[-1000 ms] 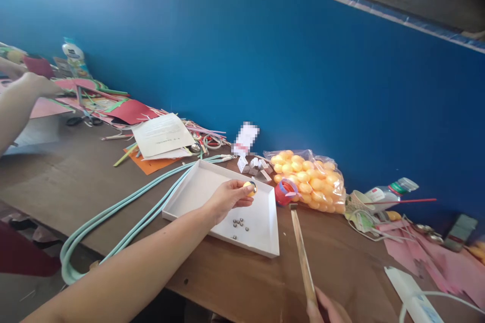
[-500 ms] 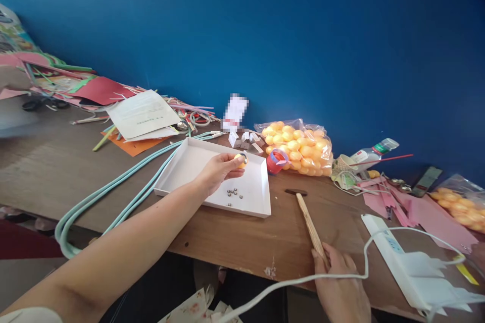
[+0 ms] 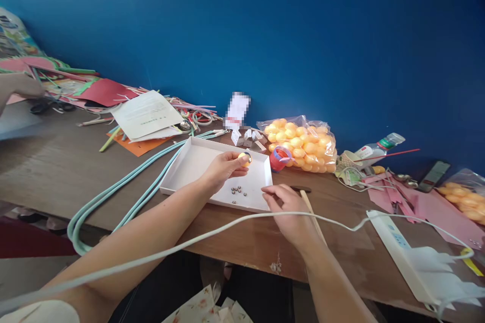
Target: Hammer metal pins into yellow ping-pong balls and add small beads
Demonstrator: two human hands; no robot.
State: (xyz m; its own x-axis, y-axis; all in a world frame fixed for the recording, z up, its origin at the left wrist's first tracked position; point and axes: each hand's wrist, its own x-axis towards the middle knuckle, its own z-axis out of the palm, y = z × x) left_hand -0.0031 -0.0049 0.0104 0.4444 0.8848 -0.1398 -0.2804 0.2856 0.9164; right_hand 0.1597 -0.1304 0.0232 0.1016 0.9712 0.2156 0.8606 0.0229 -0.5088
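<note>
My left hand (image 3: pixel 224 169) pinches a small yellow-orange ball (image 3: pixel 244 160) with a dark patch on its upper side. It hovers over a shallow white box lid (image 3: pixel 200 149), where several small shiny metal beads (image 3: pixel 236 190) lie. By the lid's right front corner is my right hand (image 3: pixel 290 207), its fingers loosely curved and apart with nothing visible in them. Under and behind that hand lies a hammer (image 3: pixel 308 202) with a wooden handle, partly hidden. A white cable (image 3: pixel 235 222) passes in front of both arms.
A clear bag of orange balls (image 3: pixel 299 144) and a red tape roll (image 3: pixel 279 158) stand behind the lid. Pale green cords (image 3: pixel 132 176) loop left. At right are a power strip (image 3: pixel 397 247), a bottle (image 3: pixel 375 151) and pink paper (image 3: pixel 432 212). Another person's hand (image 3: pixel 22 86) is far left.
My right hand has let go of the hammer handle and moved forward and left to the lid's corner. My left hand still holds the ball over the lid. The cable has risen across the view.
</note>
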